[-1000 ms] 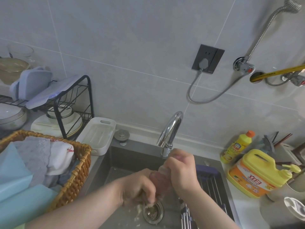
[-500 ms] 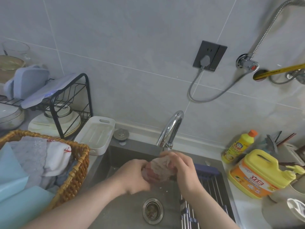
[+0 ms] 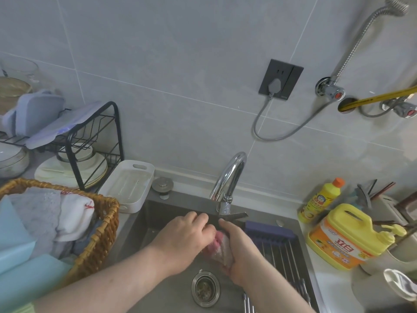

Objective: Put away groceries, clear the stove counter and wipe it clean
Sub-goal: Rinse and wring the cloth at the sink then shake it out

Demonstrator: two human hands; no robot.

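Hands pressed together over your grey steel sink: your left hand and right hand both curl round a crumpled pink-and-white cloth, held just below the curved chrome faucet and above the round metal drain; a yellow detergent jug stands on the counter at right.

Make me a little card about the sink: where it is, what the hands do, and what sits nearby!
place: kitchen sink, under the faucet
left hand: holds the pink cloth from the left
right hand: grips the same cloth from the right
below the hands: round drain
left of sink: wicker basket with cloths, white tray
right of sink: big yellow jug, small yellow bottle
water: cannot tell if it runs
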